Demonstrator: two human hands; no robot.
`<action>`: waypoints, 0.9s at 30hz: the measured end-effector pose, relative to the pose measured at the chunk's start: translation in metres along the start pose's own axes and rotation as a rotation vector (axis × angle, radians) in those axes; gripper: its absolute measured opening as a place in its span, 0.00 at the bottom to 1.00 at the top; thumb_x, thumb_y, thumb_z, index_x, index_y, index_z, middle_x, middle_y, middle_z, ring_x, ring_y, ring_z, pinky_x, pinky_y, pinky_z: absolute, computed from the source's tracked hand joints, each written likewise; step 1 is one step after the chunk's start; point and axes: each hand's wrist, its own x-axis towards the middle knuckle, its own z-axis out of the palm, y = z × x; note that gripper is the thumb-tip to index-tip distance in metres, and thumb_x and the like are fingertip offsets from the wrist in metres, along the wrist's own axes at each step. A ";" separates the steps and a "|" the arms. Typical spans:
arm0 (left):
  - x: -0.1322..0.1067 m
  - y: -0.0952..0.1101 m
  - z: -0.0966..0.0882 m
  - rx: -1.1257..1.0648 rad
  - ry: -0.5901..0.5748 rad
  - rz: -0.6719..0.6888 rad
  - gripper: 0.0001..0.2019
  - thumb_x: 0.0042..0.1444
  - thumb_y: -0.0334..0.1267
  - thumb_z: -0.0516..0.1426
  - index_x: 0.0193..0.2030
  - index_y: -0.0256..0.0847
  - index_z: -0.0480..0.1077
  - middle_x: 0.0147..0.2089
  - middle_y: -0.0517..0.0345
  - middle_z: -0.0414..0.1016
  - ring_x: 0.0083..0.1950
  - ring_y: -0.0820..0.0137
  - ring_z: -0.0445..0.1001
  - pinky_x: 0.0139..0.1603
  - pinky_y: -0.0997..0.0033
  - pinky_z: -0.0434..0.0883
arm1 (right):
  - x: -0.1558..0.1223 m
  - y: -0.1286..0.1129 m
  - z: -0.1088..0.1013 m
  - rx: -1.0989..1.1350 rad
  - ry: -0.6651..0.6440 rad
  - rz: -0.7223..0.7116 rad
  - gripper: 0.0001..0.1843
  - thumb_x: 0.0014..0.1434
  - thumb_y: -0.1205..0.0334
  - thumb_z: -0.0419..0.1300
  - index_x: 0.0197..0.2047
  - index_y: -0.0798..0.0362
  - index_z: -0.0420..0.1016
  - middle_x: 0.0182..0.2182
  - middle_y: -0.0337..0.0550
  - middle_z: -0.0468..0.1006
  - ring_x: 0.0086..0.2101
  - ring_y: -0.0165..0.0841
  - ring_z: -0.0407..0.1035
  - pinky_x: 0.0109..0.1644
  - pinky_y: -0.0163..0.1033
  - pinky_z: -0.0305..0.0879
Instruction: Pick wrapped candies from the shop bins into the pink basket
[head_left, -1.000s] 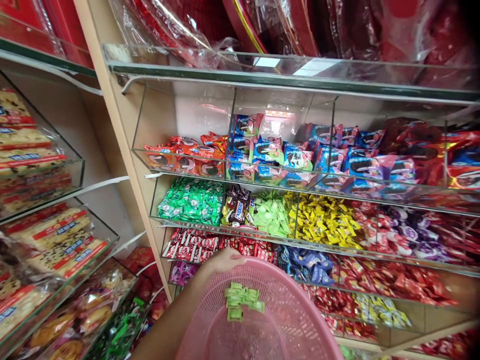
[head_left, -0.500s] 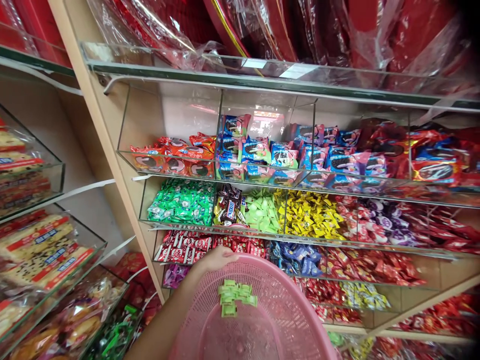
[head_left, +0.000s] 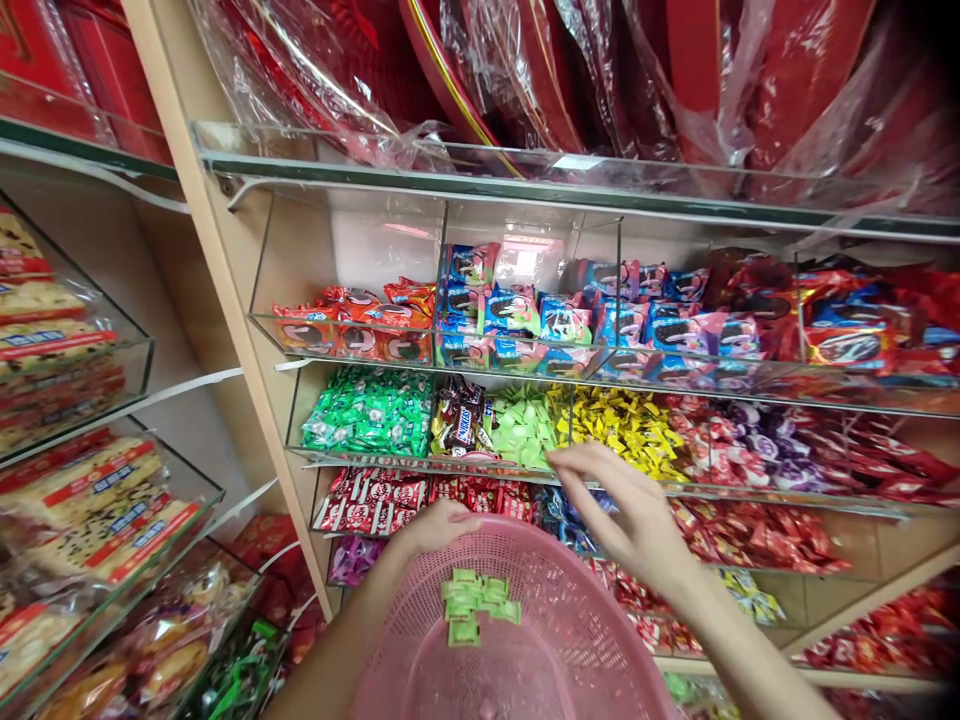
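My left hand (head_left: pixel 441 527) grips the far rim of a pink plastic basket (head_left: pixel 600 600), its fingers bent over the edge. Several light green wrapped candies (head_left: pixel 476 600) lie together on the basket's far inner slope. My right hand (head_left: pixel 626 505) is raised above the basket's right side, thumb and fingers apart, with nothing visible in it. Its fingertips are close to the front edge of a clear bin holding light green candies (head_left: pixel 523 422). Yellow wrapped candies (head_left: pixel 622 425) fill the compartment just behind that hand. Whether the fingertips touch the bin cannot be made out.
Left of the light green candies are Snickers bars (head_left: pixel 461 418) and green-wrapped candies (head_left: pixel 367 410). Packaged cookies (head_left: pixel 517 310) fill the shelf above. A glass shelf edge (head_left: pixel 525 185) runs overhead, and a wooden upright (head_left: pixel 217 270) stands left. Bagged baked goods (head_left: pixel 105 490) sit further left.
My right hand has come into view from the lower right and reached up to the candy bins. My left hand still holds the basket rim. The view has shifted slightly.
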 end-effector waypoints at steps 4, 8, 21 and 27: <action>-0.004 0.001 0.001 0.017 0.003 0.066 0.26 0.43 0.63 0.53 0.23 0.37 0.67 0.21 0.65 0.60 0.25 0.76 0.55 0.27 0.74 0.52 | 0.042 0.065 0.016 -0.130 -0.269 -0.027 0.16 0.61 0.71 0.47 0.47 0.52 0.71 0.37 0.47 0.74 0.40 0.35 0.66 0.44 0.43 0.63; -0.009 0.002 0.001 0.037 0.007 0.065 0.25 0.45 0.62 0.52 0.21 0.38 0.61 0.21 0.67 0.54 0.24 0.77 0.52 0.26 0.74 0.50 | 0.060 0.082 0.026 -0.247 -0.499 -0.014 0.18 0.53 0.74 0.54 0.46 0.53 0.73 0.41 0.48 0.73 0.43 0.37 0.66 0.46 0.40 0.62; -0.020 0.005 -0.002 0.026 0.008 0.062 0.26 0.46 0.63 0.51 0.21 0.39 0.58 0.21 0.68 0.52 0.24 0.78 0.53 0.26 0.76 0.50 | 0.097 0.069 0.026 -0.349 -0.832 0.149 0.19 0.45 0.69 0.63 0.43 0.54 0.74 0.43 0.48 0.72 0.44 0.38 0.67 0.42 0.33 0.60; -0.020 -0.001 -0.002 0.020 0.014 0.079 0.26 0.47 0.63 0.50 0.22 0.38 0.60 0.22 0.68 0.53 0.25 0.77 0.52 0.26 0.76 0.50 | 0.100 0.072 0.026 -0.343 -0.842 0.128 0.18 0.42 0.68 0.64 0.41 0.55 0.73 0.43 0.47 0.73 0.43 0.38 0.67 0.42 0.33 0.60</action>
